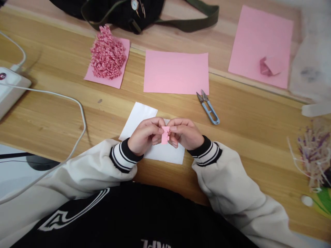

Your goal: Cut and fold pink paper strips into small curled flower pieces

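A small pink paper piece (pixel 165 135) is held upright between both hands, with tiny pink bits along its right edge. My left hand (pixel 147 134) pinches its left side between thumb and fingers. On the other side, my right hand (pixel 186 133) has its thumb and fingertips closed at the piece's right edge, by the tiny bits. Beneath the hands lie white paper sheets (pixel 168 154), partly covered by them. Blue-handled snips (pixel 210 111) rest to the upper right, their tips at the corner of a pink sheet (pixel 176 72).
Pink stamen-like bunches (pixel 107 55) lie on pink paper at the upper left. Another pink sheet (pixel 261 41) bears a folded piece. A black bag (pixel 113 10) is at the back, a white power strip (pixel 11 89) and cable at left, dried stems (pixel 314 151) at right.
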The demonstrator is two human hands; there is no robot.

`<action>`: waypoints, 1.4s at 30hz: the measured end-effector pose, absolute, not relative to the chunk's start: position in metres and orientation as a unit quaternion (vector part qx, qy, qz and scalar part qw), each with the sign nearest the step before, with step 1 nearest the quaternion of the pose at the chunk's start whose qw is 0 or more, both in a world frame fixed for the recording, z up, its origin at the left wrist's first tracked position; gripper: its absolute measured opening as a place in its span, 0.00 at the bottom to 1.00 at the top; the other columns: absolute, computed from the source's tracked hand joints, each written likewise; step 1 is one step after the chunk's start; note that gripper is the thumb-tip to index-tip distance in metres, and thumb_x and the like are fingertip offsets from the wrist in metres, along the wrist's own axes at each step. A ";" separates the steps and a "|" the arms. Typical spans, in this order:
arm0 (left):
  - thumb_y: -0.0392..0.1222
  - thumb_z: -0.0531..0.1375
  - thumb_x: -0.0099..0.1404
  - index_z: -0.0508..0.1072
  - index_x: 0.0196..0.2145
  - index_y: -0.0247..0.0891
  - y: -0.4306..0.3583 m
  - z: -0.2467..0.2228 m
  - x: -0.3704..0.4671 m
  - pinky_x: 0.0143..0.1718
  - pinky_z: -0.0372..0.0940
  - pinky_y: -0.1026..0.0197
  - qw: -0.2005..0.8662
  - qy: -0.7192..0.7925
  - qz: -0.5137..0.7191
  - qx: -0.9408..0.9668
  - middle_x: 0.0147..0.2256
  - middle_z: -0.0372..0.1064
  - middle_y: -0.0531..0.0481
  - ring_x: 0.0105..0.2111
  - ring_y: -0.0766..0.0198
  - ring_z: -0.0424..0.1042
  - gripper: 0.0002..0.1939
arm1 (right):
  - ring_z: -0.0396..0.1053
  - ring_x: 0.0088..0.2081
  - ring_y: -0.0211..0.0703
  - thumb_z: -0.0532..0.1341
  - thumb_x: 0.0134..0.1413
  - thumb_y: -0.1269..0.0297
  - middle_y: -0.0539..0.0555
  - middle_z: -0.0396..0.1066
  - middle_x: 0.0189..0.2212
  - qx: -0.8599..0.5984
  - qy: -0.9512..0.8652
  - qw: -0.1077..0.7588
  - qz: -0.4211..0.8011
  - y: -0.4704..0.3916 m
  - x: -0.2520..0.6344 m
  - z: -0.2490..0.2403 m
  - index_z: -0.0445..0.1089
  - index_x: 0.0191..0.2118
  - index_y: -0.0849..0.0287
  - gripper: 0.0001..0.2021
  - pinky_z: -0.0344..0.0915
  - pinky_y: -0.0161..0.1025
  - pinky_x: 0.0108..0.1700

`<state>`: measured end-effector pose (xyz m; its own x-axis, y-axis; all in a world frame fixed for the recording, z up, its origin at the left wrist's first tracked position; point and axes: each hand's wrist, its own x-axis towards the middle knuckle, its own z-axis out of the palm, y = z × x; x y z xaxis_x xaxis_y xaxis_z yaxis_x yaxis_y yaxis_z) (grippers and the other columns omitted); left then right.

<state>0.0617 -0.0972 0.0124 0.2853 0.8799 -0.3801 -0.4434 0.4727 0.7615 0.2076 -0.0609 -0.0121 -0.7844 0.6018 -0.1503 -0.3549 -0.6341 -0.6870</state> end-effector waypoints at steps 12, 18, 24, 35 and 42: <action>0.34 0.57 0.47 0.64 0.19 0.33 -0.097 0.011 0.061 0.14 0.45 0.70 0.755 0.397 0.444 0.275 0.11 0.53 0.58 0.12 0.76 0.50 0.04 | 0.60 0.13 0.29 0.63 0.49 0.64 0.47 0.66 0.13 -0.189 -0.342 0.269 0.881 -0.061 0.207 -0.012 0.67 0.25 0.66 0.10 0.59 0.28 0.17; 0.34 0.57 0.47 0.64 0.19 0.33 -0.097 0.012 0.061 0.14 0.44 0.70 0.756 0.399 0.442 0.273 0.11 0.52 0.58 0.12 0.76 0.49 0.04 | 0.60 0.14 0.30 0.63 0.48 0.62 0.47 0.66 0.14 -0.191 -0.345 0.271 0.878 -0.061 0.208 -0.010 0.68 0.26 0.66 0.11 0.58 0.28 0.16; 0.34 0.57 0.47 0.63 0.18 0.33 -0.096 0.012 0.062 0.15 0.46 0.70 0.758 0.393 0.444 0.270 0.11 0.52 0.58 0.12 0.76 0.50 0.04 | 0.60 0.14 0.29 0.63 0.48 0.64 0.47 0.67 0.14 -0.186 -0.341 0.270 0.881 -0.061 0.208 -0.010 0.68 0.26 0.66 0.09 0.58 0.28 0.17; 0.35 0.58 0.47 0.64 0.19 0.33 -0.097 0.012 0.061 0.15 0.46 0.70 0.763 0.390 0.443 0.265 0.11 0.52 0.58 0.12 0.76 0.50 0.05 | 0.58 0.13 0.30 0.62 0.48 0.65 0.46 0.65 0.12 -0.191 -0.340 0.266 0.882 -0.061 0.209 -0.009 0.69 0.26 0.65 0.08 0.57 0.28 0.17; 0.35 0.58 0.47 0.64 0.19 0.33 -0.096 0.011 0.061 0.15 0.45 0.69 0.761 0.391 0.454 0.251 0.11 0.51 0.58 0.12 0.75 0.49 0.05 | 0.58 0.13 0.30 0.62 0.48 0.64 0.46 0.63 0.11 -0.199 -0.348 0.264 0.877 -0.061 0.209 -0.009 0.68 0.26 0.65 0.08 0.56 0.29 0.17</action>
